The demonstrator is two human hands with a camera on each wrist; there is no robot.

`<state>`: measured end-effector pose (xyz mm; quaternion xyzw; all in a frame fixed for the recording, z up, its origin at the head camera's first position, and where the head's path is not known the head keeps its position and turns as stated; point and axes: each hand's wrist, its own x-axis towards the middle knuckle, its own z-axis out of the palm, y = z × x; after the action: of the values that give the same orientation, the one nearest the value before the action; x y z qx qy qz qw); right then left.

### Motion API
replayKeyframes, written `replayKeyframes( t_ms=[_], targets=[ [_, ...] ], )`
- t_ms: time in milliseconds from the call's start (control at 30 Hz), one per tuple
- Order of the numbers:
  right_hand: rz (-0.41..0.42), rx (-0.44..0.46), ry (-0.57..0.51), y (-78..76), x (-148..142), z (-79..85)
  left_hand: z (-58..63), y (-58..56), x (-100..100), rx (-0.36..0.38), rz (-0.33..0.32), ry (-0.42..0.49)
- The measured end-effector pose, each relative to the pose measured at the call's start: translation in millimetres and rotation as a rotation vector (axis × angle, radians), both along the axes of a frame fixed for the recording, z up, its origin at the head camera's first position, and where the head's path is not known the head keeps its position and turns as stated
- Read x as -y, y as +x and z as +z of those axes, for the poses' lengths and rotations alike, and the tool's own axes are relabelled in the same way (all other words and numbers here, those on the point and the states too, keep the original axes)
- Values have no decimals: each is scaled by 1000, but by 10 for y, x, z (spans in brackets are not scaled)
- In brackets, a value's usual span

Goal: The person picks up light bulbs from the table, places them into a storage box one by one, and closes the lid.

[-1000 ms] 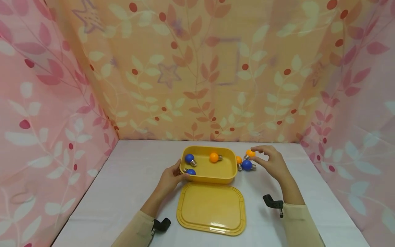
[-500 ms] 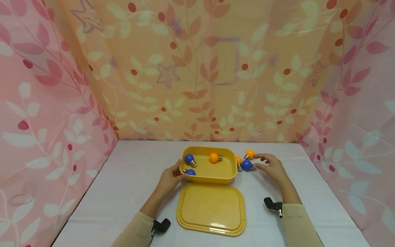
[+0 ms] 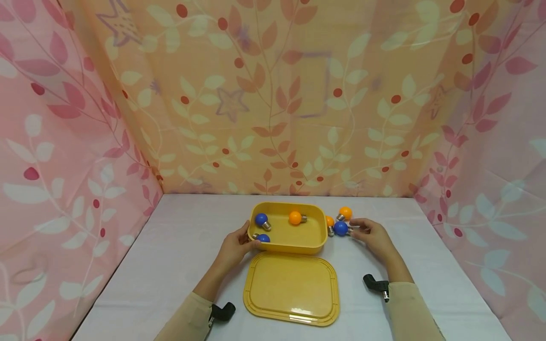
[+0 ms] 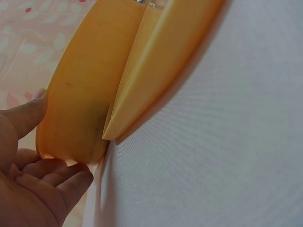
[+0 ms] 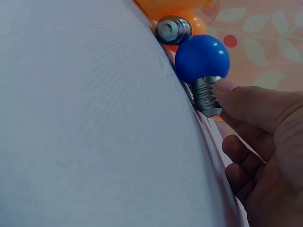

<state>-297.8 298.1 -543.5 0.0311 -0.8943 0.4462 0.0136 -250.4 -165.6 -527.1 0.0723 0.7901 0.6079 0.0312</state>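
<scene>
At the box's left end, my left hand [image 3: 232,246] grips the yellow plastic box [image 3: 294,247], thumb on its near side and fingers around the end wall [image 4: 78,90]. Inside lie two blue light bulbs [image 3: 261,219] and an orange light bulb [image 3: 295,218]. To the right of the box, my right hand [image 3: 376,240] pinches another blue light bulb [image 3: 341,228] by its metal screw base [image 5: 206,97]; the thumb lies on the threads. Two orange bulbs [image 3: 346,212] sit close by, one against the box wall.
A flat yellow lid [image 3: 291,289] lies on the white tablecloth [image 3: 183,222] just in front of the box. Patterned fabric [image 3: 273,118] hangs behind the table and along both sides.
My right hand has come down from the farther orange bulb to the blue bulb's base and closed its fingers on it. The left hand and box have stayed put.
</scene>
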Motion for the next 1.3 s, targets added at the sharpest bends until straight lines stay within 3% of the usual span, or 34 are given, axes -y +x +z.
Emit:
replayKeyframes(
  t_ms=[333, 567, 1300],
  targets=[
    [-20, -6, 34, -28, -15, -75, 4, -5, -6, 8, 19, -4],
    [-15, -38, 54, -29, -20, -131, -12, 5, -6, -6, 36, -56],
    [-33, -36, 98, -25, 9, -130, -11, 6, -16, -6, 25, -5]
  ],
)
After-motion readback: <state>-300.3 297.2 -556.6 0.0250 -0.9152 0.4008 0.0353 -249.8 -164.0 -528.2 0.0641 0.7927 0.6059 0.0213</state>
